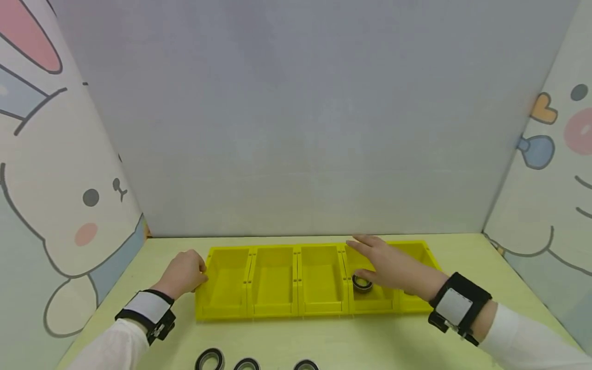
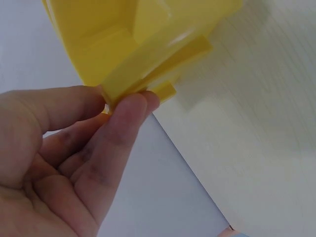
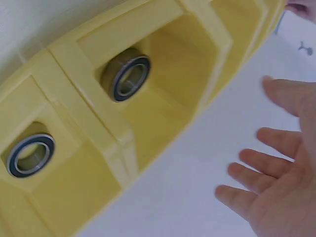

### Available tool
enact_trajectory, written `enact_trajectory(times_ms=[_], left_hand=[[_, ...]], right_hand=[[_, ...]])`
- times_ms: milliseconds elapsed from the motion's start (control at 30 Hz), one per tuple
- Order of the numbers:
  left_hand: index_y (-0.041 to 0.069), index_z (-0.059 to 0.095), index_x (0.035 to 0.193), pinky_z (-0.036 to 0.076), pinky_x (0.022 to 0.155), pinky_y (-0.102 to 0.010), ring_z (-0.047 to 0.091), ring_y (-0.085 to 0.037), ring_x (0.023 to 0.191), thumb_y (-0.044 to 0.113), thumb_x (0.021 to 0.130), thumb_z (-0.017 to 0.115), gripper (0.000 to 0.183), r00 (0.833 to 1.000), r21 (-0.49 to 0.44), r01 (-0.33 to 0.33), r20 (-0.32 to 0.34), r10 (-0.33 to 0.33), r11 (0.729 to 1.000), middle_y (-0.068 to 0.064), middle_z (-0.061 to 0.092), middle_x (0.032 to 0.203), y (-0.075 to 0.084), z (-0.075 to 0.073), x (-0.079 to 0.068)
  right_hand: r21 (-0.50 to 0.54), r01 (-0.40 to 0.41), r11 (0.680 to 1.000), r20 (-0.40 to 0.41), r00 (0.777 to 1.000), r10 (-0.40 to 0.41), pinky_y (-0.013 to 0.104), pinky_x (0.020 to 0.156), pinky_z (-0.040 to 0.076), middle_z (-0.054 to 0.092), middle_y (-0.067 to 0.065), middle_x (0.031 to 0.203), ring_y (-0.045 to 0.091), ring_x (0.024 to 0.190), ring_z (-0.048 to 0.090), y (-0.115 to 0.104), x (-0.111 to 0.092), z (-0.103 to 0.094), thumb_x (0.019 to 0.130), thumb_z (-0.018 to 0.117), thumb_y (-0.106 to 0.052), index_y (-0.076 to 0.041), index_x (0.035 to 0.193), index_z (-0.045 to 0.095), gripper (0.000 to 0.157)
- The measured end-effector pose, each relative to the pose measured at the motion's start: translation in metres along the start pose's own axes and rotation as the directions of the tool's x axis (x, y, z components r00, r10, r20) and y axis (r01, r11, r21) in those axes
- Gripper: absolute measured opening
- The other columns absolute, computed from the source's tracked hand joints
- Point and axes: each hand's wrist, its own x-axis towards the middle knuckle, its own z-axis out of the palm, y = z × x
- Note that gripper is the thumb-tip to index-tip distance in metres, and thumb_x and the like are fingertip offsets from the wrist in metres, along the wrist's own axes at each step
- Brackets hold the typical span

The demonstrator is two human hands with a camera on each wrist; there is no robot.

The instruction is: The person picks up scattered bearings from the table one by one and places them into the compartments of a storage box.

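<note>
My left hand [image 1: 182, 272] pinches the left end rim of a yellow row of joined bins [image 1: 273, 311], its thumb and fingers on the lip [image 2: 133, 74] in the left wrist view. Over the fourth compartment from the left, my right hand [image 1: 384, 261] is held with fingers spread and nothing in them. A ball bearing [image 1: 362, 290] with a dark ring lies in that compartment, below the right thumb. In the right wrist view another bearing [image 3: 12, 164] sits in the end compartment, mostly hidden by the right hand and forearm in the head view.
Several bearings lie on the pale table in front of the bins, including a left one [image 1: 199, 362], a middle one [image 1: 247, 361] and a right one [image 1: 306, 362], cut off by the frame. A grey wall [image 1: 319, 128] stands behind, with cartoon-printed panels [image 1: 69, 205] at both sides.
</note>
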Motion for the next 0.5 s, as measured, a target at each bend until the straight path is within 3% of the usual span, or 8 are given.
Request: enact_trajectory(times_ms=[100, 233, 400, 500], left_hand=[[-0.004, 0.068, 0.081, 0.049, 0.049, -0.025, 0.054, -0.014, 0.051, 0.003, 0.081, 0.068, 0.007, 1.000, 0.002, -0.003, 0.000, 0.003, 1.000, -0.009, 0.061, 0.070, 0.000, 0.000, 0.001], [-0.002, 0.068, 0.079, 0.049, 0.049, -0.025, 0.054, -0.014, 0.050, 0.003, 0.080, 0.069, 0.005, 1.000, 0.004, 0.006, -0.002, -0.006, 1.000, -0.008, 0.061, 0.069, 0.000, 0.001, 0.001], [-0.003, 0.068, 0.080, 0.049, 0.049, -0.026, 0.054, -0.014, 0.051, 0.002, 0.081, 0.068, 0.006, 1.000, -0.001, 0.004, 0.000, -0.004, 1.000, -0.010, 0.062, 0.072, 0.001, 0.000, 0.002], [-0.004, 0.068, 0.082, 0.050, 0.050, -0.026, 0.054, -0.014, 0.052, 0.002, 0.081, 0.067, 0.007, 1.000, -0.004, 0.004, 0.003, -0.004, 1.000, -0.011, 0.063, 0.074, 0.003, 0.000, 0.001]], right_hand=[[-0.058, 0.088, 0.994, -0.093, 0.991, -0.094, 0.051, 0.104, 0.036, 0.032, 0.011, 0.151, 0.033, 0.136, 0.035, -0.012, -0.010, -0.013, 0.087, 0.064, -0.043, -0.014, 0.147, 0.033, 0.073], [-0.122, 0.183, 0.975, -0.154, 0.967, -0.201, 0.058, 0.108, 0.026, 0.022, 0.006, 0.155, 0.030, 0.141, 0.025, -0.030, -0.021, -0.018, 0.085, 0.059, -0.056, -0.019, 0.150, 0.024, 0.083], [-0.106, 0.306, 0.946, -0.166, 0.933, -0.321, 0.063, 0.106, 0.025, 0.011, 0.004, 0.158, 0.032, 0.143, 0.019, -0.052, -0.033, -0.006, 0.084, 0.056, -0.062, -0.024, 0.151, 0.021, 0.085], [-0.087, 0.368, 0.926, -0.119, 0.919, -0.377, 0.065, 0.103, 0.026, 0.008, 0.004, 0.159, 0.032, 0.144, 0.015, -0.062, -0.039, 0.008, 0.083, 0.052, -0.065, -0.028, 0.151, 0.018, 0.084]])
